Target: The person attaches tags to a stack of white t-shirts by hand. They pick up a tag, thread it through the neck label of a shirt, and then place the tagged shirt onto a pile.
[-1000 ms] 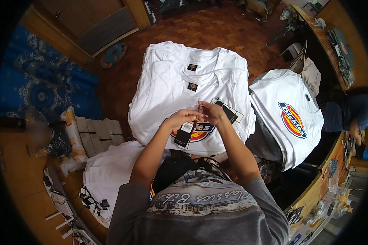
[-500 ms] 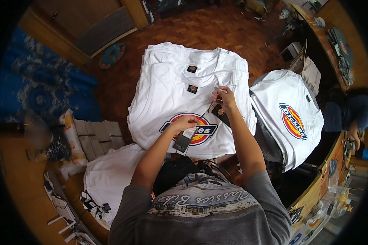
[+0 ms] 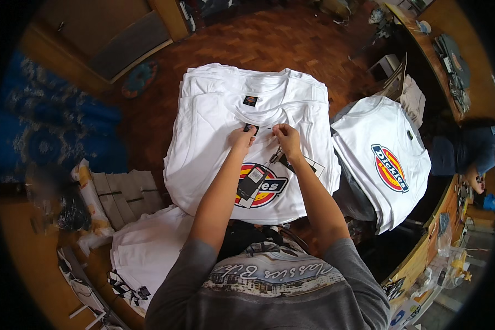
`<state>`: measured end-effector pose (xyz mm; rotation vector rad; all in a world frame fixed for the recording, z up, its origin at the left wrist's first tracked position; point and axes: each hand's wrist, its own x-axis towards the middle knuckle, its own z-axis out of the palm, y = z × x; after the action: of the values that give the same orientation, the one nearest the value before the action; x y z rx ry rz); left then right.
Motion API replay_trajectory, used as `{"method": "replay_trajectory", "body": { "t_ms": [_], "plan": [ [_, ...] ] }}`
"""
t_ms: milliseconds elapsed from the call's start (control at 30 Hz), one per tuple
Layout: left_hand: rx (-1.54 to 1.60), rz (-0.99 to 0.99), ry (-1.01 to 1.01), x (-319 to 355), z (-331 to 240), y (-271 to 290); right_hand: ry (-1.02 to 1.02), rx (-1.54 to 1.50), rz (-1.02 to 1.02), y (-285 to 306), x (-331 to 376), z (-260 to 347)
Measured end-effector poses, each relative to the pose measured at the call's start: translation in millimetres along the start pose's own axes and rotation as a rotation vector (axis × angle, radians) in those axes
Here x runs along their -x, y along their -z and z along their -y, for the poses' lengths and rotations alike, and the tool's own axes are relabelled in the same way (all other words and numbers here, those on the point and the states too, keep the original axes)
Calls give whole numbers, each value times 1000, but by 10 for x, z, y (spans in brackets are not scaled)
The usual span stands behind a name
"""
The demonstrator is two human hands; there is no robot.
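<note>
A stack of folded white T-shirts (image 3: 195, 148) lies in front of me, a colourful printed emblem on the front of the top one. My left hand (image 3: 242, 138) is closed at the collar, thumb and fingers pinching the small black neck label (image 3: 251, 129). Just to its right, my right hand (image 3: 286, 137) is closed in a pinch on the thin dark cord of the hang tags, whose end points toward the label. One black hang tag (image 3: 253, 180) with a white sticker lies over the emblem. More tags (image 3: 313, 166) lie partly hidden beneath my right wrist.
Another pile of white T-shirts (image 3: 388, 124) stands to the right. At the lower left are more white garments (image 3: 143, 242) and a bunch of black tags (image 3: 127, 289). Grey stacked bundles (image 3: 127, 192) sit at left. Another person's hand (image 3: 476, 180) shows at the far right.
My left hand has moved up from the emblem to the neck label and pinches it. The black tag now lies on the emblem. My right hand has shifted slightly down and left.
</note>
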<state>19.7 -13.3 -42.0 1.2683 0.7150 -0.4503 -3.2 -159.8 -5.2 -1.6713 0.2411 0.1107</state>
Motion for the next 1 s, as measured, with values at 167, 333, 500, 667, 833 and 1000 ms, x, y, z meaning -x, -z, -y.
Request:
{"method": "replay_trajectory", "body": {
  "t_ms": [167,333,500,667,833,1000],
  "plan": [
    [5,-44,2,39,-9,4,55,62,-43,-118,-71,-79],
    [13,5,35,74,-30,39,48,222,-87,-257,-47,-15],
    [8,34,57,128,-64,44,66,252,-131,-352,-55,-77],
    [-24,27,63,151,-68,13,66,291,-181,-446,-68,-184],
    [-240,54,-37,35,64,91,-410,-344,15,-495,-36,-126],
    [-68,107,-4,148,-30,111,-532,-367,159,-364,-23,-98]
  ]
}}
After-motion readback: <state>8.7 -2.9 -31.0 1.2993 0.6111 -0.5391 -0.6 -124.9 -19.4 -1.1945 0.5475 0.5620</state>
